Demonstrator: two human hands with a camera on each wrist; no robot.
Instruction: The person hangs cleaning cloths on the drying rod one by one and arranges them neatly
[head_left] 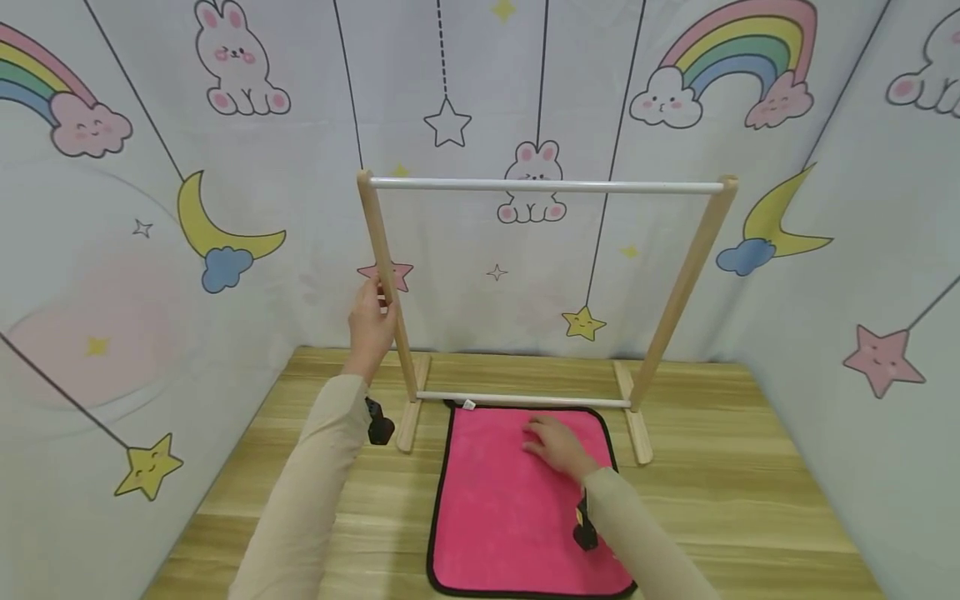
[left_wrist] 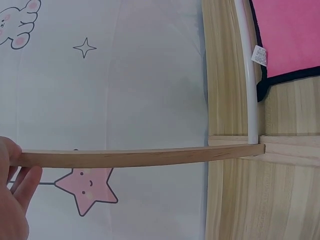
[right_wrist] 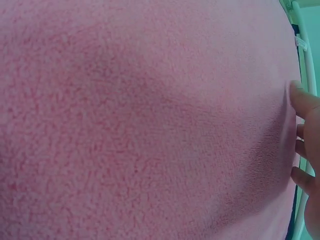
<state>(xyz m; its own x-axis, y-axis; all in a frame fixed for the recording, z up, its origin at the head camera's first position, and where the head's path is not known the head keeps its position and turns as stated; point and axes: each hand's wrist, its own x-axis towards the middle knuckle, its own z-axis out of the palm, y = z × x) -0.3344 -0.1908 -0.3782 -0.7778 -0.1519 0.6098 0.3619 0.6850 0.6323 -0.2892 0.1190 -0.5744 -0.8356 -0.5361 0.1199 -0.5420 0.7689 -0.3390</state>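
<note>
- A wooden rack (head_left: 682, 292) stands near the desk's (head_left: 750, 500) back edge, its long feet (head_left: 638, 435) apparently keeping it upright.
- The left hand (head_left: 370, 325) pinches its left post (head_left: 401, 342), seemingly to steady it.
- A pink cloth (head_left: 495, 500) lies flat from the lower rod (head_left: 525, 400) towards the desk's front edge.
- The right hand (head_left: 561, 448) lies over it, fingers loosely parted, perhaps smoothing; how firmly they press, I can't tell.

I wear long sleeves of pale beige cloth, the left sleeve (head_left: 303, 492) and the right sleeve (head_left: 647, 537) alike, both reaching the wrist. At each cuff sits a small, angular black device, the left device (head_left: 381, 427) and the right device (head_left: 587, 533). My left hand (head_left: 371, 327) and right hand (head_left: 560, 447) are bare.
</note>
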